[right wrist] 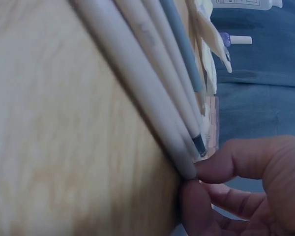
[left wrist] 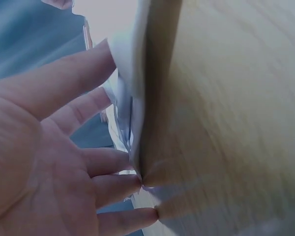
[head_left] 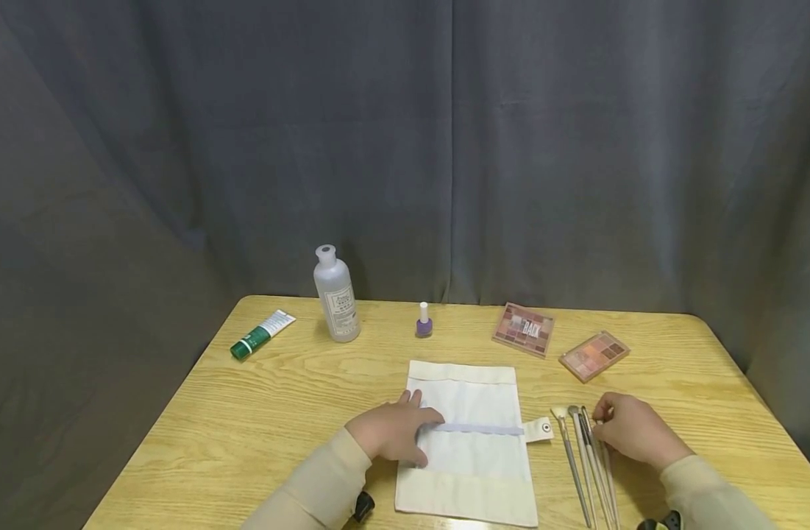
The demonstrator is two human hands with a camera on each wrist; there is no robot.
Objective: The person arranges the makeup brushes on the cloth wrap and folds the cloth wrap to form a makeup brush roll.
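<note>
A cream-and-white cloth brush roll [head_left: 471, 486] lies unfolded on the table, a lilac band across its middle and a snap strap at its right side. My left hand [head_left: 394, 430] rests on its left edge with fingers spread; in the left wrist view the fingertips touch the cloth edge [left wrist: 137, 73]. Right of the roll, several makeup brushes [head_left: 580, 471] lie side by side. My right hand [head_left: 636, 430] is at the upper end of the rightmost one. In the right wrist view thumb and forefinger pinch the end of that pale-handled makeup brush [right wrist: 137, 83].
Behind the brushes lie two eyeshadow palettes, one [head_left: 524, 330] lettered and one [head_left: 594, 355] in pinkish tones. A purple nail polish bottle [head_left: 424, 324] and a clear plastic bottle [head_left: 338, 302] stand at the back. A green-and-white tube [head_left: 262, 335] lies at the back left. Dark curtains [head_left: 378, 147] hang behind the table.
</note>
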